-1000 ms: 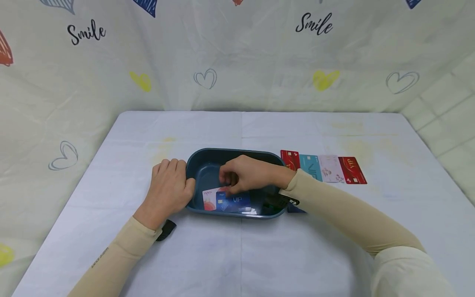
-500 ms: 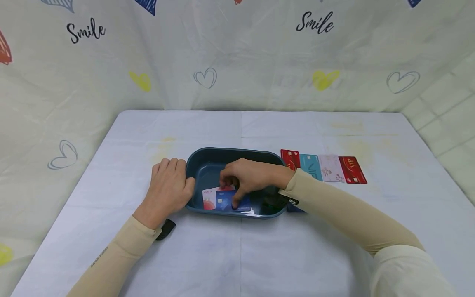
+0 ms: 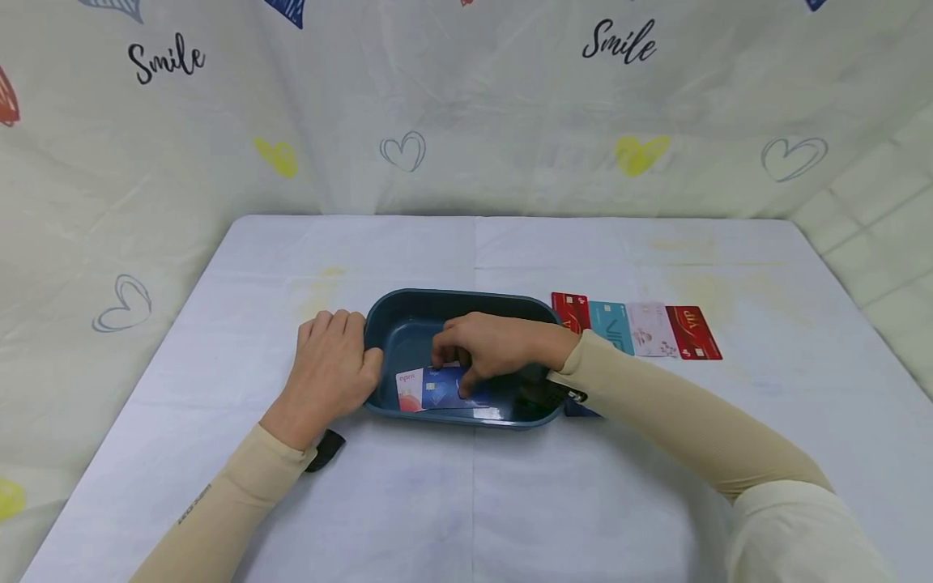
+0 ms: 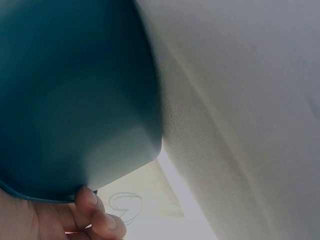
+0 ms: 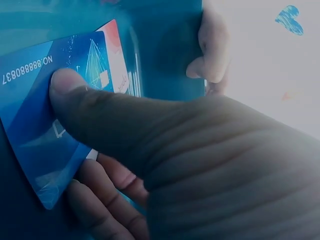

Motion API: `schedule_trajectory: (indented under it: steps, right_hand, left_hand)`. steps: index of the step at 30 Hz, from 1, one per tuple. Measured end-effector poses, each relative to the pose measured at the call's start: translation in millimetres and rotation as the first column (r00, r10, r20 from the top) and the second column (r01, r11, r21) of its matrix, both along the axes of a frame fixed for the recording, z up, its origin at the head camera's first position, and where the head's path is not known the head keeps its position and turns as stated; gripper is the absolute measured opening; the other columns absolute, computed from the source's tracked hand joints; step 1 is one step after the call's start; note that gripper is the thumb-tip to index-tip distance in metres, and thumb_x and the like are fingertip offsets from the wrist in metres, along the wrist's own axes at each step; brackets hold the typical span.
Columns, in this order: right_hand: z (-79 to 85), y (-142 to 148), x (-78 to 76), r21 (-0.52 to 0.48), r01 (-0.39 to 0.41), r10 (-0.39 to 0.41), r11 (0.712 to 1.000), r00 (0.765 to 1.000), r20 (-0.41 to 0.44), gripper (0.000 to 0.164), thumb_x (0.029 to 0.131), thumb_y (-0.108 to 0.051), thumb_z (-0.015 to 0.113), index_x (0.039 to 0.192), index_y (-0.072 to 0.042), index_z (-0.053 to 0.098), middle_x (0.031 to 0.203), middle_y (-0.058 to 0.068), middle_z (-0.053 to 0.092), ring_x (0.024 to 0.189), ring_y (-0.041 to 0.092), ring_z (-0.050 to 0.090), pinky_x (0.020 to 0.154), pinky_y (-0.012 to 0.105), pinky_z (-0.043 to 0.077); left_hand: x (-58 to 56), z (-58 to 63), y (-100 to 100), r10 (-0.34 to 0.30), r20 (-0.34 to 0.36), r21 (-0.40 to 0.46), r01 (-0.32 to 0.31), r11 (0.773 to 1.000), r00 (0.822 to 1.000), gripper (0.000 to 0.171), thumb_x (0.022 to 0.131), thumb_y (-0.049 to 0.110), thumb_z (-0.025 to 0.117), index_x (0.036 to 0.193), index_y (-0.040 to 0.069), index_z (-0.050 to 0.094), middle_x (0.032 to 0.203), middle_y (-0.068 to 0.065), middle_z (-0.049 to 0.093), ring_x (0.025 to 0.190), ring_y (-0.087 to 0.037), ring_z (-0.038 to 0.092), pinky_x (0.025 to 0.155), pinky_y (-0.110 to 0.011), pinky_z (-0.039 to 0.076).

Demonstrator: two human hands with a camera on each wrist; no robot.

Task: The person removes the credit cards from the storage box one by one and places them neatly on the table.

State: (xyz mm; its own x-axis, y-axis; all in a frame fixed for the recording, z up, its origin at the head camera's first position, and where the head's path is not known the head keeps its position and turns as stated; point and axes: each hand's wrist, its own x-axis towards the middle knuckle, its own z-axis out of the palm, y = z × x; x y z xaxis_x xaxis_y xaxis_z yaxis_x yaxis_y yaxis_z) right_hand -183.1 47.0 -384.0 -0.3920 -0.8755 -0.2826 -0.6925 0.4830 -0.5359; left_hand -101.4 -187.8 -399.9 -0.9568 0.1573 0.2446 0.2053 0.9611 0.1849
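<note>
A dark blue-green rectangular plastic bin [image 3: 404, 344] sits on the table. My left hand [image 3: 331, 368] grips its left end, thumb along the rim and fingertips [image 4: 88, 196] curled over the edge. Inside, a blue VIP card [image 3: 440, 395] overlaps a white and pink card [image 3: 410, 392]. Reaching into the bin, my right hand [image 3: 496, 344] pinches the blue card: the thumb [image 5: 67, 82] presses on its printed face and the other fingers curl at its far edge. In the right wrist view the blue card looks slightly bowed and tilted off the pink one.
To the right of the bin lies a row of cards: a red one [image 3: 568, 309], a teal one [image 3: 611, 325], a pink floral one [image 3: 651, 330] and another red one [image 3: 694, 333]. Dark blue card corner [image 3: 581, 408] shows beside the bin's near right corner. White cloth [image 3: 408, 502] covers the table.
My right thumb has moved over the blue card's face, and the card has shifted slightly away from me, covering more of the pink card's far edge. The left hand and bin stay put.
</note>
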Motion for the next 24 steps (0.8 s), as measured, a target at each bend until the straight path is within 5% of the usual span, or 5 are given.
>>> schedule_trajectory:
  steps: [12,24]
  right_hand:
    - [0.2,1.0,0.5,0.002,0.014,-0.014,1.000,0.999,0.037,0.040,0.078,-0.022,0.080,0.114,-0.019,0.062,0.108,0.001,0.061,0.092,0.013,0.060,0.081,0.023,0.052]
    - [1.4,-1.4,3.1,0.076,0.006,-0.009,0.997,0.999,0.038,0.062,0.071,-0.032,0.085,0.125,-0.020,0.057,0.117,0.000,0.058,0.101,0.011,0.058,0.090,0.026,0.052]
  left_hand:
    - [0.2,-0.1,0.1,0.001,0.006,0.002,-0.001,1.000,1.000,0.015,0.084,0.021,0.042,0.079,0.007,0.046,0.072,-0.007,0.042,0.078,-0.026,0.038,0.080,-0.043,0.032]
    - [0.0,-0.7,-0.5,0.000,0.008,0.012,0.000,1.000,1.000,0.015,0.083,0.021,0.042,0.078,0.007,0.045,0.072,-0.007,0.042,0.078,-0.026,0.038,0.081,-0.044,0.032]
